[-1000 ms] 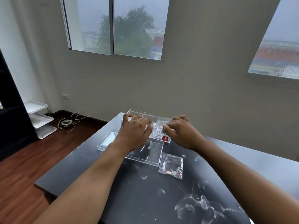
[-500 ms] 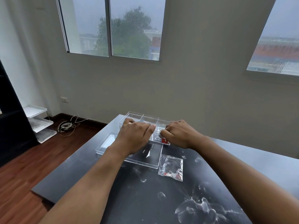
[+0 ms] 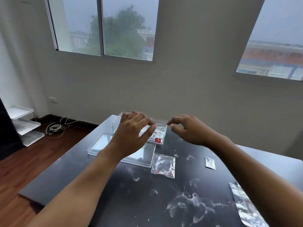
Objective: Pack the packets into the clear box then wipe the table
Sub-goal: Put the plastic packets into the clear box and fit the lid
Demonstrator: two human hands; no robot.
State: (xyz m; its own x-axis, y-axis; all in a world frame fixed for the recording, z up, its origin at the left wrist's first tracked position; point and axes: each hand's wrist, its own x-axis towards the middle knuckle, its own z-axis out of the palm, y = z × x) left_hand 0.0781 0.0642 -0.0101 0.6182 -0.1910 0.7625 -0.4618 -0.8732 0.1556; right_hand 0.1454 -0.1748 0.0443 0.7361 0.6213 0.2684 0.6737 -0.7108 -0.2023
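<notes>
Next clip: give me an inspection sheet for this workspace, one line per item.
Surface: dark table, wet splashes near front.
Job's things: clear box holds a packet; lid beside it; three packets outside.
Clutter: nothing seen.
Hands: left hand and right hand above box, fingers loosely curled, holding nothing.
Cables: coil on floor.
Surroundings: windows, wall socket, white trays.

1. We are counting three packets lying loose on the counter (image 3: 68,174): one (image 3: 163,165), a second (image 3: 209,163), a third (image 3: 246,208).
2. We are seeing one clear box (image 3: 159,134) and one lid (image 3: 105,143).
3. We are seeing two hands: left hand (image 3: 131,136), right hand (image 3: 188,130).
</notes>
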